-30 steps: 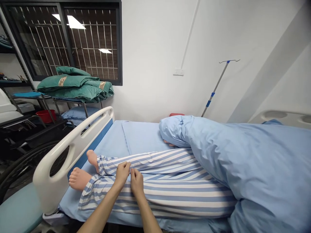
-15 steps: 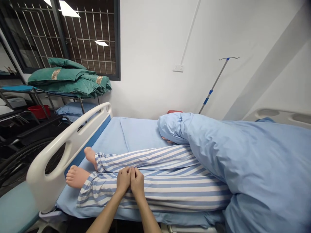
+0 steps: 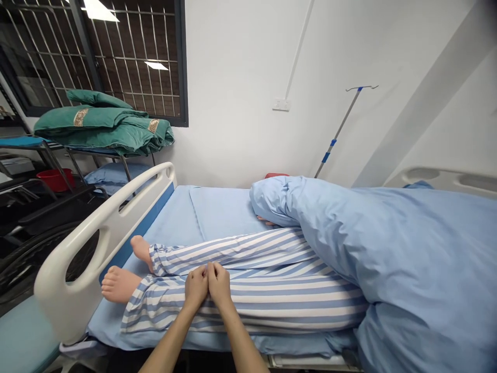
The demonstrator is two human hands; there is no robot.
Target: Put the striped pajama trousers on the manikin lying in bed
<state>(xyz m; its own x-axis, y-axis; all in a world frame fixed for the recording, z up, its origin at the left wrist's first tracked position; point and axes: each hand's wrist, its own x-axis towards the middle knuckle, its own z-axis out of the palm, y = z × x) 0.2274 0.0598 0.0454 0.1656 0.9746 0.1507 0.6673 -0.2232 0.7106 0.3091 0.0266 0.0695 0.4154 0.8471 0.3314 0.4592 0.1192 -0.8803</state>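
My left hand and my right hand are closed into loose fists, side by side and touching. Nothing shows in either one. Both are over the blue-and-white striped trousers on the legs of a figure lying in the bed; whether they rest on the cloth I cannot tell. Two bare, smooth feet, the nearer foot and the farther foot, stick out of the trouser legs at the left. A light blue quilt, folded back, covers the upper body. Fingertips peek out from under its edge.
A white footboard stands at the bed's left end, with a wheelchair beyond it. Green bedding is piled under the barred window. An IV pole rises behind the bed. Light blue sheet covers the mattress.
The camera view has shifted slightly, so the window, bedding and footboard sit a little farther left. My hands stay closed together over the trousers; nothing was taken hold of or let go.
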